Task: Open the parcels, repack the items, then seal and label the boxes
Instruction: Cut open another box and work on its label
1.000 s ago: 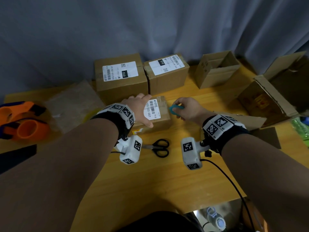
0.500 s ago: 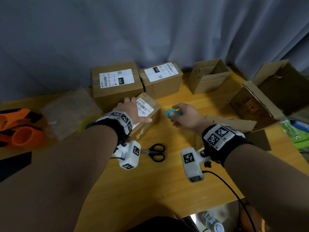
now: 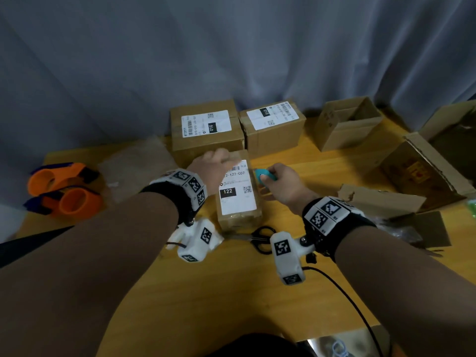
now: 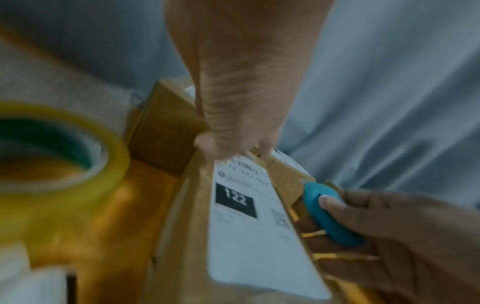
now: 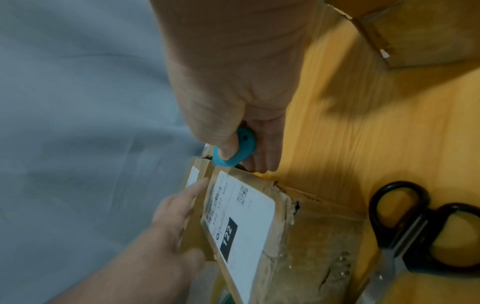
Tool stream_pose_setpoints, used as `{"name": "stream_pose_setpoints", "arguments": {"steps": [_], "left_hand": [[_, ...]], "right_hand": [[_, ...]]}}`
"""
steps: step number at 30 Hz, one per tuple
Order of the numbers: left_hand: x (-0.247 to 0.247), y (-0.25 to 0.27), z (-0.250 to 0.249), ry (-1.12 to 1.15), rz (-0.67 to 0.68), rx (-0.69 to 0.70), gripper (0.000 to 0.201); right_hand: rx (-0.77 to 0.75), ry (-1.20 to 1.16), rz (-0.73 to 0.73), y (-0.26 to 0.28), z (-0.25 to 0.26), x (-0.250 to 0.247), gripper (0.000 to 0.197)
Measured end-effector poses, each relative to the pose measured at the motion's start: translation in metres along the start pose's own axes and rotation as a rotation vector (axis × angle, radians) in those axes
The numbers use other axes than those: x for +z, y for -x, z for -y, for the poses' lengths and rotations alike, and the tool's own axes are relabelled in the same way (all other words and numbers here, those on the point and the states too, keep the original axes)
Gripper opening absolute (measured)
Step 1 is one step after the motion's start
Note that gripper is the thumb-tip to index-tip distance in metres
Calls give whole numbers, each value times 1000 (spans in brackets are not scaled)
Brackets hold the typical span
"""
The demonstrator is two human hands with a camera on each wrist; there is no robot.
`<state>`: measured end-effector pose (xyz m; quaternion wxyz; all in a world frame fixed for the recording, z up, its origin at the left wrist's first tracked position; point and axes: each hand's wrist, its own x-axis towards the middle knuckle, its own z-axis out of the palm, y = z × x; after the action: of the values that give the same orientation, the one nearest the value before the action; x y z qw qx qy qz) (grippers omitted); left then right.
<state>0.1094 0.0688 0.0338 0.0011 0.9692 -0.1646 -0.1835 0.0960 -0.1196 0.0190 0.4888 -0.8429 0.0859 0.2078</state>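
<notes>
At counter centre, left hand (image 3: 215,164) presses small labelled cardboard parcel (image 3: 238,194), fingers straight; right hand (image 3: 282,185) pinches teal oval cutter (image 3: 265,174) at its 3 o'clock edge. Risk: blade slips toward left fingers (image 5: 192,191), or cuts contents.

Both forearms are bare. Behind each hand sits a black wristband (image 3: 180,199) faced with white panels printed with black square markers. A white camera block (image 3: 287,256) hangs under each wrist; a black cable (image 3: 345,295) trails from the right one.
</notes>
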Motion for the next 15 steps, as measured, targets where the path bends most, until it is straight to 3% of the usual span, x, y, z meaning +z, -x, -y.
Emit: {"name": "stream_pose_setpoints", "arguments": {"steps": [2,6,12,15], "left_hand": [[-4,1,-1,-212,140,175,92],[-8,-11,-18,-435,318,228,120],[-22,-30,-41,-363,333,46,128],[-17,-36,-41,-150,274,-51,111]], "right_hand": [[3,20,-32,0,-1,-5,24],[32,32,-66,2,-6,-15,24],[36,-28,-132,2,-16,-33,31],[59,-76,-171,1,-22,-42,29]]}}
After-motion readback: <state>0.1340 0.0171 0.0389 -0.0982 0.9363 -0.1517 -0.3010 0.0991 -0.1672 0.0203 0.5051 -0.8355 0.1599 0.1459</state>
